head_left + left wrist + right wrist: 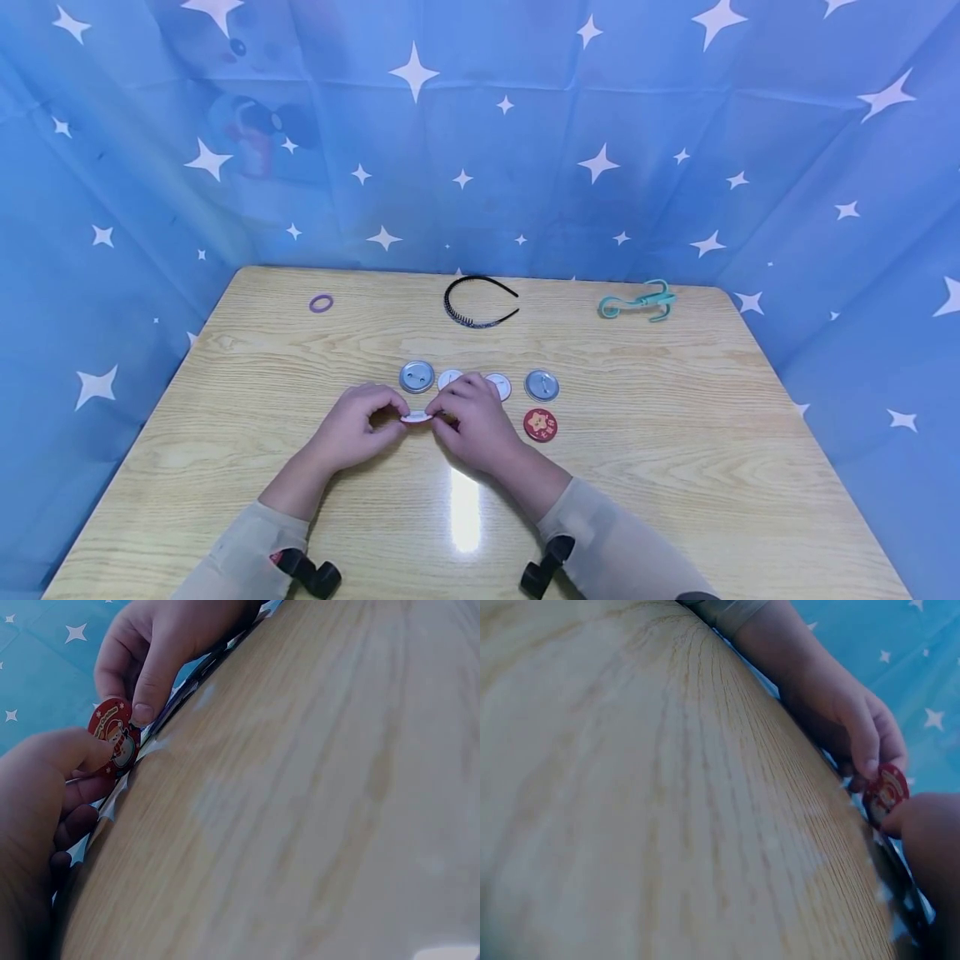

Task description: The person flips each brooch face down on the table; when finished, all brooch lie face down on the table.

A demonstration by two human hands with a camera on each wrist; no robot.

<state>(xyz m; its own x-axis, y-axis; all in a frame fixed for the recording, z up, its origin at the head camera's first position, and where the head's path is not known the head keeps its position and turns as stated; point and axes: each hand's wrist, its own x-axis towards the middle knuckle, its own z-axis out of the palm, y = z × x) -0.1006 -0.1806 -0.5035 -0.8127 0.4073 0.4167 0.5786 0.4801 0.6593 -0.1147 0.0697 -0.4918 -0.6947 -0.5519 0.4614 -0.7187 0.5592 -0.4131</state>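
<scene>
A blue star-printed cloth (525,142) hangs behind the pale wood-grain bench (675,483). A tilted, round red badge (416,417) sits midway between the left hand (356,429) and right hand (477,423), whose fingers pinch its opposite edges; its face shows a white cartoon figure and yellowish lettering. Silver metal discs (542,386) lie beyond.

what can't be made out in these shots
- Head view: parts of the two white badges, behind the right hand.
- Head view: the picture on the held badge, tilted nearly edge-on.
- Left wrist view: part of that picture, covered by the left hand.
- Right wrist view: its lettering, too small and blurred.
- Right wrist view: the rest of the right hand, cut off by the right edge.
</scene>
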